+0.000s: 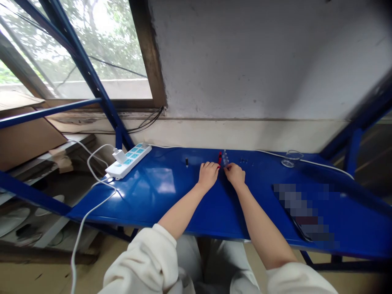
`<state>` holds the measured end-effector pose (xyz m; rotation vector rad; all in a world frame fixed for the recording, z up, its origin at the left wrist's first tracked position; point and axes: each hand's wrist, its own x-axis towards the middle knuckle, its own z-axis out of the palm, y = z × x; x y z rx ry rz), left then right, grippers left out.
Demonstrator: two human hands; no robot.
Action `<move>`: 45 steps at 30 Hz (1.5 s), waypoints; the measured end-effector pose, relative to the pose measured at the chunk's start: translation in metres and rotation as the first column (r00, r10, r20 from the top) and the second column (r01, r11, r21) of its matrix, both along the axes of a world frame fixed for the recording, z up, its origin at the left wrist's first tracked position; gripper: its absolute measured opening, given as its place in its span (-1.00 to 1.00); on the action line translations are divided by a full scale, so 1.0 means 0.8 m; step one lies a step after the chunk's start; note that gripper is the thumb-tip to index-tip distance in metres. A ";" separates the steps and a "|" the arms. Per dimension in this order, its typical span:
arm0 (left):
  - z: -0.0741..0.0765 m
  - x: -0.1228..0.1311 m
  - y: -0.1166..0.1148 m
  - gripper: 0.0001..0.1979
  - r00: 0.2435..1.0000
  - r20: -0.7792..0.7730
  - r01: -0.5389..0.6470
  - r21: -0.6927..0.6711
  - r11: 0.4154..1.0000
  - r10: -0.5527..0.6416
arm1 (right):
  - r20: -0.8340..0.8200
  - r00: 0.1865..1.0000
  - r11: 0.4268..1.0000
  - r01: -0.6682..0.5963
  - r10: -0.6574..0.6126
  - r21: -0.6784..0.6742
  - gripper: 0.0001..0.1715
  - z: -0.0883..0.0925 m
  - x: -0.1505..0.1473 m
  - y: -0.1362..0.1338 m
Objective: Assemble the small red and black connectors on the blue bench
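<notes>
Blue desk (214,216), blurred item (297,202) unreadable; left hand (208,174) at red piece (219,157), right hand (236,174) at clear strip (225,156), each grip unclear.

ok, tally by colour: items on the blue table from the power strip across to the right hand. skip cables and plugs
White: 1 (power strip)
Black: 1 (small black piece)
Red: 1 (slim red item)
Clear: 1 (knobbly cluster by the right hand, counted as one)
Total: 4
</notes>
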<state>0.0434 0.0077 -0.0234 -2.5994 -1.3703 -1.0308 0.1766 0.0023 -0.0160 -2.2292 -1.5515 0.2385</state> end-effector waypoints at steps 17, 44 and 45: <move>0.003 -0.018 0.006 -0.81 0.860 0.510 0.009 -0.019 1.000 0.002 | 0.129 0.973 0.977 -0.200 0.189 0.076 -0.83 0.015 -0.020 -0.015; 0.016 -0.015 -0.013 -0.61 0.979 0.140 0.145 0.013 0.989 -0.145 | 0.098 0.981 0.964 -0.184 0.168 0.191 -0.83 0.028 -0.023 -0.022; 0.016 -0.015 -0.012 -0.63 0.976 0.161 0.142 0.024 0.990 -0.144 | 0.096 0.979 0.960 -0.194 0.178 0.202 -0.82 0.028 -0.024 -0.022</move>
